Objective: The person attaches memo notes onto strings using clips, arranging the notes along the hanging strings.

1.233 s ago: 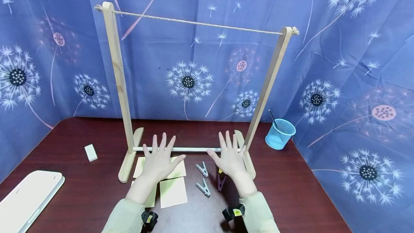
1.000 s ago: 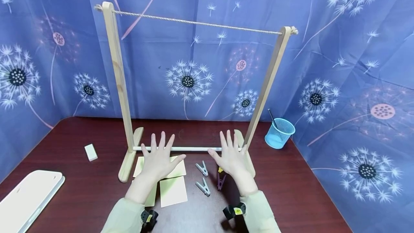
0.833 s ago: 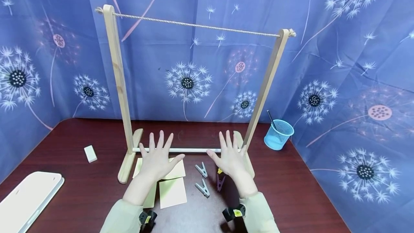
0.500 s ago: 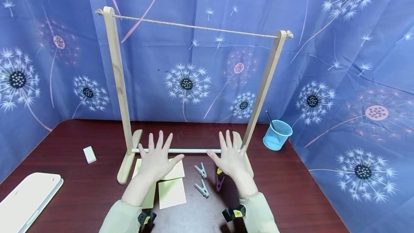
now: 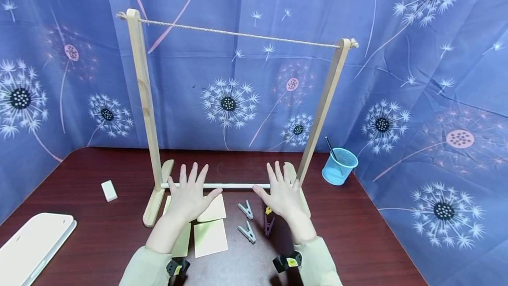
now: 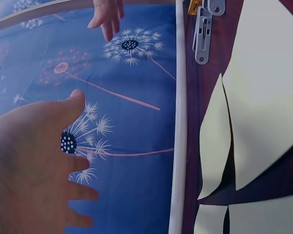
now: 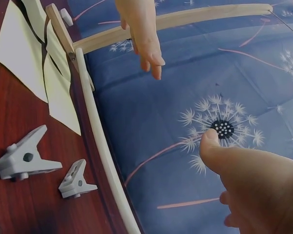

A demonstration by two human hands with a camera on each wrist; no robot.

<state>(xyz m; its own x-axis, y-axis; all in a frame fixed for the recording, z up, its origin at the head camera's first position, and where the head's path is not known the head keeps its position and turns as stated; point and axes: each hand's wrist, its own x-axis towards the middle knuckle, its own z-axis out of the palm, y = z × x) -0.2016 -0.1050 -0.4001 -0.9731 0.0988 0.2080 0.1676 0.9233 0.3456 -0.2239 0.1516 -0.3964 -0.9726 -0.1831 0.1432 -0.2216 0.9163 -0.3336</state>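
Both hands hover palm down with fingers spread, holding nothing. The left hand is above pale yellow paper squares and partly hides them. The right hand is over the right end of the white rod, beside a purple clip and a small yellow clip. Two grey clips lie between the hands. In the left wrist view the left hand is apart from the rod. The right wrist view shows the right hand away from the grey clips.
A wooden frame stands behind the hands, a rope strung between its post tops. At the left lie a white block and a white case. A blue mesh cup with a black pen stands at the right, before a patterned blue curtain.
The head view has shifted slightly, so the frame and cup appear a little lower and further left. The left hand has moved slightly left; both hands remain spread.
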